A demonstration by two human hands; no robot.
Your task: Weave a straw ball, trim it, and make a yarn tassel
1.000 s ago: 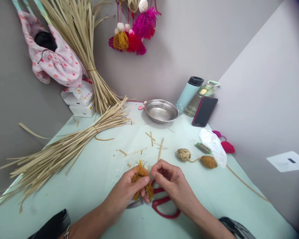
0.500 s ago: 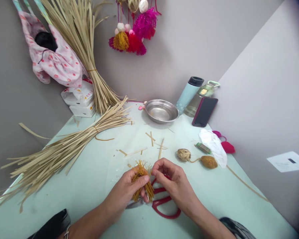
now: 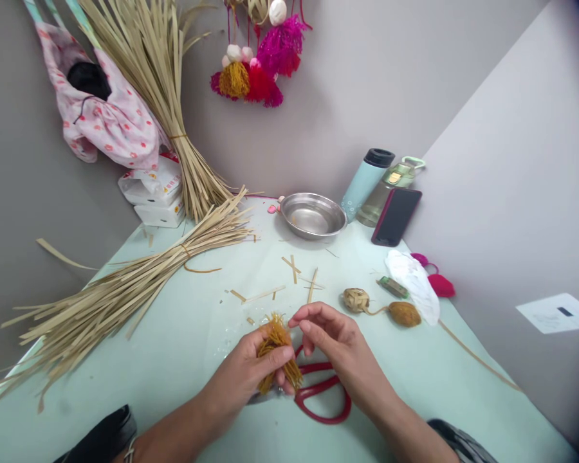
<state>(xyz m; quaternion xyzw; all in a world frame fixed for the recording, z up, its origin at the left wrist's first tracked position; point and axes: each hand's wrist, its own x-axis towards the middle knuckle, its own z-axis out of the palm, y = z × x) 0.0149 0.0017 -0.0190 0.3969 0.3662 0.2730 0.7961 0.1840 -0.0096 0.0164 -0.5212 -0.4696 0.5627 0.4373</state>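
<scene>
My left hand [image 3: 251, 370] is closed round a bundle of mustard-yellow yarn [image 3: 274, 341], a tassel whose frayed ends stick out above and below the fingers. My right hand [image 3: 335, 344] hovers just right of the tassel's top, its thumb and forefinger pinched together at the yarn's edge; what they pinch is too fine to make out. Red-handled scissors [image 3: 325, 395] lie on the pale green table [image 3: 188, 334] directly under both hands.
A tied sheaf of flat straw strips [image 3: 125, 280] lies across the table's left; another [image 3: 174, 109] leans on the wall. A steel bowl [image 3: 312, 215], two bottles, a phone [image 3: 395, 215], a woven ball with a yellow tassel [image 3: 381, 308] and cut straw scraps sit beyond.
My right hand has lifted a little and drawn its pinched fingers up toward the tassel's top. My left hand has kept its grip and barely shifted.
</scene>
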